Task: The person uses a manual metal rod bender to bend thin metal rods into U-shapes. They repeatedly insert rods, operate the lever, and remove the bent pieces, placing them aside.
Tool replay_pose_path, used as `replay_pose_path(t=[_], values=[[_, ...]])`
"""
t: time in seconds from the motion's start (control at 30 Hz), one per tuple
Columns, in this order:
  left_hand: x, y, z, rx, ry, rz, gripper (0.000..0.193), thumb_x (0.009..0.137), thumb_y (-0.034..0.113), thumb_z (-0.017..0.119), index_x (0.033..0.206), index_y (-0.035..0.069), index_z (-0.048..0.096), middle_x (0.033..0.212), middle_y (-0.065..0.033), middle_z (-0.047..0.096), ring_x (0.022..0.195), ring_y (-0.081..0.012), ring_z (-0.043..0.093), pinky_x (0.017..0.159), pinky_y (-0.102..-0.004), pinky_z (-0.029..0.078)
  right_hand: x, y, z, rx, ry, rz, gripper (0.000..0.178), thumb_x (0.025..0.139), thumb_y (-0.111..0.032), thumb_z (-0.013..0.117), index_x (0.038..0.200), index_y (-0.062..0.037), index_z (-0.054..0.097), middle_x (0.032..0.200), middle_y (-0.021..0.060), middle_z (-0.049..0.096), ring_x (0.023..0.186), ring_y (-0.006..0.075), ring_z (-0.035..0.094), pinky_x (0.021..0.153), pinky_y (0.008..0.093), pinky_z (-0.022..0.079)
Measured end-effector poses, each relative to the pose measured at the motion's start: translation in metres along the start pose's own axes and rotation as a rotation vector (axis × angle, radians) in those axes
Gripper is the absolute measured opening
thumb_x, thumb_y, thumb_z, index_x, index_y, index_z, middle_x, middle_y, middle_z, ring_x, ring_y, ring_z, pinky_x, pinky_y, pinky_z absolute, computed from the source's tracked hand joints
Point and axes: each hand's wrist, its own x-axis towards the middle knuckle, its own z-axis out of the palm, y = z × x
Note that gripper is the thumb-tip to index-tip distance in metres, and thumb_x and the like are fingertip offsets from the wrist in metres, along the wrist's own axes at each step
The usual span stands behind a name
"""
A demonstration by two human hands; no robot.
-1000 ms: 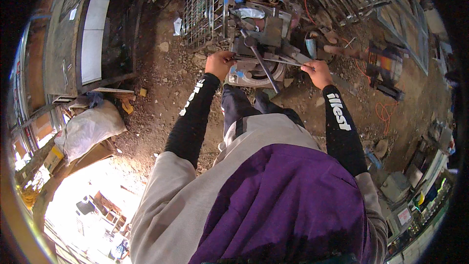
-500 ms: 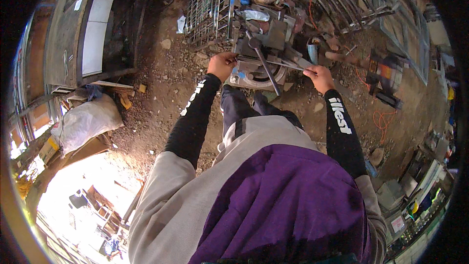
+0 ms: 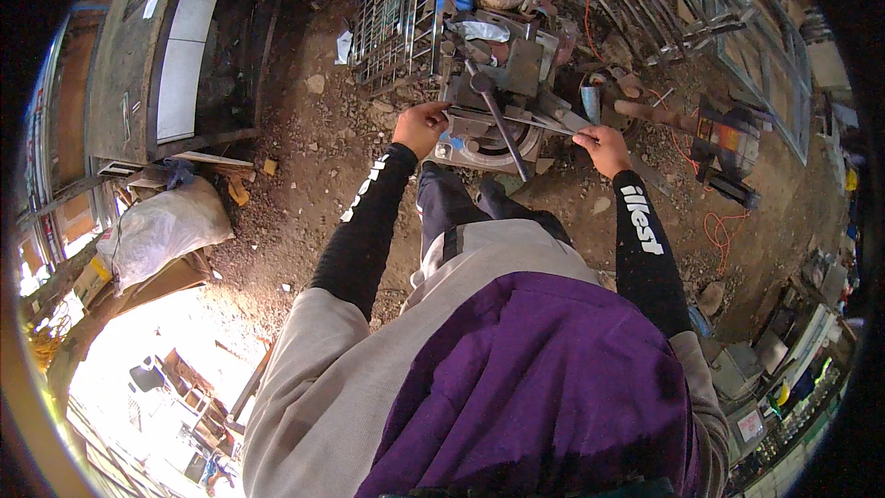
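Observation:
A thin metal strip (image 3: 530, 121) runs across a heavy grey vise-like machine (image 3: 484, 149) with a curved base. Its left end is by the pinched fingers of my left hand (image 3: 419, 129), at the machine's left edge. On the other side, my right hand (image 3: 603, 149) grips the strip's right end between thumb and fingers. A long dark lever (image 3: 499, 120) slants over the machine, between my hands, and crosses above the strip. Neither hand touches the lever. The exact contact at my left fingertips is too small to make out.
Metal grilles (image 3: 392, 23) stand beyond the machine on the left, and metal bars (image 3: 636, 9) on the right. A dark power tool (image 3: 724, 152) lies at right near an orange cord (image 3: 724, 231). A white sack (image 3: 171, 226) sits at left on stony ground.
Both hands keep almost the same place and grip on the strip. My left hand has shifted very slightly; the lever looks unmoved.

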Motion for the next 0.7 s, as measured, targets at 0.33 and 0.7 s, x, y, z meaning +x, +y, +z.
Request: replay_pose_path(t=[0.33,0.7], values=[[-0.004,0.003,-0.001,0.011,0.006,0.004,0.041,0.080,0.010,0.070,0.121,0.008,0.071,0.088,-0.0085,0.075,0.078,-0.0186,0.069,0.078,-0.0319,0.055,-0.007,-0.002,-0.001,0.009,0.024,0.019,0.045,0.090,-0.047,0.068,0.102,-0.0041,0.075,0.100,0.0173,0.073,0.095,0.0350,0.068,0.085,0.0446,0.051],[-0.001,-0.006,0.001,0.003,0.001,0.008,0.041,0.078,0.011,0.071,0.119,0.007,0.072,0.090,-0.0097,0.075,0.080,-0.0198,0.070,0.079,-0.0327,0.056,-0.007,0.007,0.003,0.002,0.045,0.000,0.044,0.089,-0.046,0.070,0.101,-0.0037,0.075,0.099,0.0166,0.073,0.094,0.0349,0.068,0.085,0.0438,0.052]])
